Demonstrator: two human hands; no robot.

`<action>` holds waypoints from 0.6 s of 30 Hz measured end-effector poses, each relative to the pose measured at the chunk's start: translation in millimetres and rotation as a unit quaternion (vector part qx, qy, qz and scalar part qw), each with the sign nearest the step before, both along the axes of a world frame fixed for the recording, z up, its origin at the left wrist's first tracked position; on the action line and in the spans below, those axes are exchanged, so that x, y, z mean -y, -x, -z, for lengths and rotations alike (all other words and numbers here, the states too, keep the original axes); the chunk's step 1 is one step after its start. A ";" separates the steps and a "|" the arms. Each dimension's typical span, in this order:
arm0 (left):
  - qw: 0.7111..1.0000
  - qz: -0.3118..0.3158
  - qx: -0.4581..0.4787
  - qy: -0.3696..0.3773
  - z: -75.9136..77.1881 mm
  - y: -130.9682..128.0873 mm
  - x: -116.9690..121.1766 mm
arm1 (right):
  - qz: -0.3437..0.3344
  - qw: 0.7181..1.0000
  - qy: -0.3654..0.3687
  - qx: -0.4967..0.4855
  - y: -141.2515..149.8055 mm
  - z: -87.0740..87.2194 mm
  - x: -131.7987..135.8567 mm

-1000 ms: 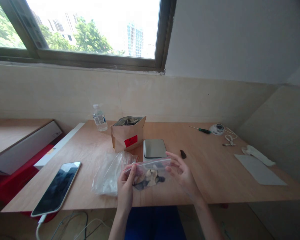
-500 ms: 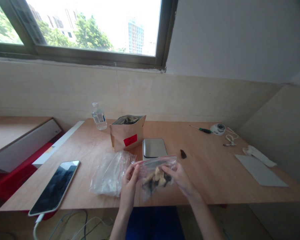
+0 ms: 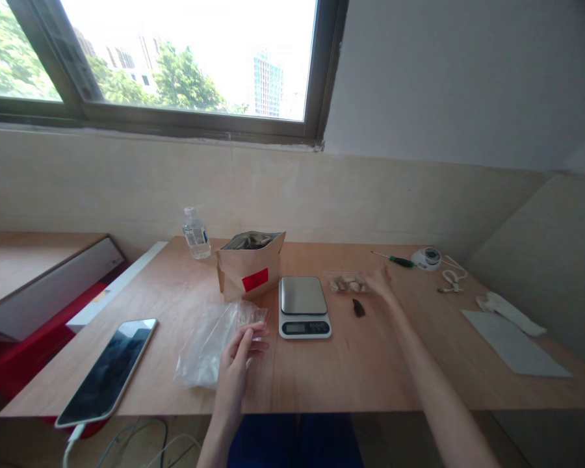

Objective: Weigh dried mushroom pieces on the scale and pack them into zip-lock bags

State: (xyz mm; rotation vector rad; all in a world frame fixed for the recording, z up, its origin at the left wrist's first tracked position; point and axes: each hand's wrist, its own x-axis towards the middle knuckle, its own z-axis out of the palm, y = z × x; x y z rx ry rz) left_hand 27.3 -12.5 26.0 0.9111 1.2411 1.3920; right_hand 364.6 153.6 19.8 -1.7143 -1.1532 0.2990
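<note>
My right hand [image 3: 381,286] reaches out over the wooden table [image 3: 370,351] and rests at a small clear zip bag of light and dark pieces [image 3: 345,283], which lies beyond the kitchen scale [image 3: 303,305]; its fingers are blurred. My left hand [image 3: 238,361] lies on a heap of empty clear zip bags [image 3: 214,338] with its fingers stretched out flat. An open brown paper pouch with a red label [image 3: 250,270] stands behind the heap.
A small dark piece [image 3: 358,307] lies right of the scale. A phone [image 3: 108,369] on a cable lies at the left front edge. A water bottle [image 3: 195,233] stands at the back; a screwdriver [image 3: 394,260], a small round device [image 3: 429,257] and grey paper [image 3: 514,333] lie right.
Both hands held the filled bag near the front edge. My right hand has since carried it away to a spot behind and right of the scale, and my left hand dropped onto the empty bags.
</note>
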 end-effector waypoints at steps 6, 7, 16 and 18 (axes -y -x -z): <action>1.000 -0.012 -0.028 -0.008 -0.3 11.8 -2.8 | -0.072 0.973 0.002 0.217 22.5 62.6 54.9; 0.999 -0.012 -0.040 -0.020 -3.2 13.8 -3.5 | -0.096 0.967 0.001 0.235 26.0 72.2 63.7; 0.911 -0.103 -0.283 -0.280 -97.1 29.2 -46.7 | -0.126 0.974 -0.053 0.181 69.4 57.2 55.2; 0.869 -0.090 -0.365 -0.322 -120.5 28.1 -69.8 | -0.149 0.975 -0.067 0.151 88.6 40.4 44.0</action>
